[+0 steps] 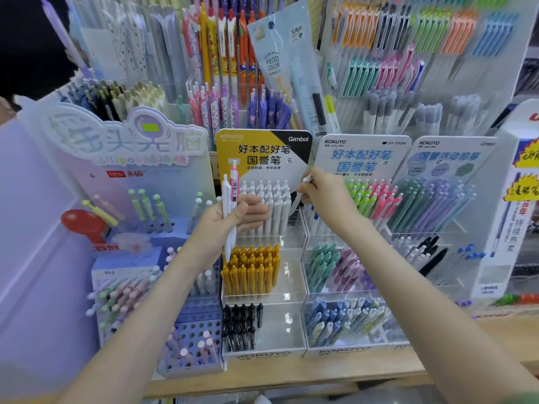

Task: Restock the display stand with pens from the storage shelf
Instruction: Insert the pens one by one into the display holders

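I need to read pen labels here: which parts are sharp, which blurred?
Head view: the yellow sign and left hand read fairly sharp; the upper-right pen racks are smeared; lighting is even, with faint glare on the clear tray.

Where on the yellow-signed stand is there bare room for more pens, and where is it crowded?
Free: the middle tier right of the mustard pens, and the bottom tier right of the black pens. Crowded: the top tier, nearly full of white pens, where the right hand pinches a white pen.
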`<state>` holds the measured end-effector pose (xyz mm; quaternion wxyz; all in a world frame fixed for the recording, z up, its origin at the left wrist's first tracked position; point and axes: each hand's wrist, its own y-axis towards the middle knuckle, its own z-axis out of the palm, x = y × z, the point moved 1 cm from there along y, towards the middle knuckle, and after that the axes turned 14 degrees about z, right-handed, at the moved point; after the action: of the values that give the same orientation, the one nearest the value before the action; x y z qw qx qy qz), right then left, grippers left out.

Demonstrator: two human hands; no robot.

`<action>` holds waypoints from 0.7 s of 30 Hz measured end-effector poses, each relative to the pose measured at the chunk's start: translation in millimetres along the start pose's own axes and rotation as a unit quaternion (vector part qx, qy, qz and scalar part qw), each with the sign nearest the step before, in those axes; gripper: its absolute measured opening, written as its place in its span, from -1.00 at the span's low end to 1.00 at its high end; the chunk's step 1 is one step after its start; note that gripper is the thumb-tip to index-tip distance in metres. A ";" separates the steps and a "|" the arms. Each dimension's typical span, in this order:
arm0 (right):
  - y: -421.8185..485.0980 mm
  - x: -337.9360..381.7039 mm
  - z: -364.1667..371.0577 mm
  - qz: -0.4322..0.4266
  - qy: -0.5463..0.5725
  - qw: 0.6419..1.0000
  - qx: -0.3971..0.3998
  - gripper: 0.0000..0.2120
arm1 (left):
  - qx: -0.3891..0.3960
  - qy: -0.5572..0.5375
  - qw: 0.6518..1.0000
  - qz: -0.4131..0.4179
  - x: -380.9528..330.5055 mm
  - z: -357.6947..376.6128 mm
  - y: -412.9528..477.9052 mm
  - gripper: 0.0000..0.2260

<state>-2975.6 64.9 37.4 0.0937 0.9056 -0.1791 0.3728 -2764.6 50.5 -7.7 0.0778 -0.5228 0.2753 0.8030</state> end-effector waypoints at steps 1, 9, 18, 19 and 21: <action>4.6 0.2 2.8 0.003 -0.029 1.000 0.011 -0.93 | 0.000 -0.005 1.000 -0.003 -0.6 0.5 -0.8 -0.41; 22.6 9.8 21.3 0.032 -0.193 0.978 0.075 -0.89 | -0.001 -0.006 0.999 -0.036 -2.4 2.8 -4.9 -0.75; 11.9 15.7 18.0 0.062 -0.207 0.975 0.053 -0.78 | 0.038 -0.021 0.997 -0.064 -3.5 10.4 -8.5 -0.75; 8.2 16.3 13.3 0.051 -0.196 0.978 0.041 -0.75 | 0.044 -0.022 0.996 -0.068 -3.4 10.4 -9.0 -0.75; -4.5 21.1 3.2 0.005 -0.140 0.990 -0.003 -0.71 | 0.055 -0.025 0.995 -0.077 -2.9 11.5 -10.0 -0.75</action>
<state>-2957.9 62.8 50.0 0.0688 0.9477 -0.1960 0.2423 -2768.3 65.3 -5.2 0.1746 -0.5172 0.2763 0.7910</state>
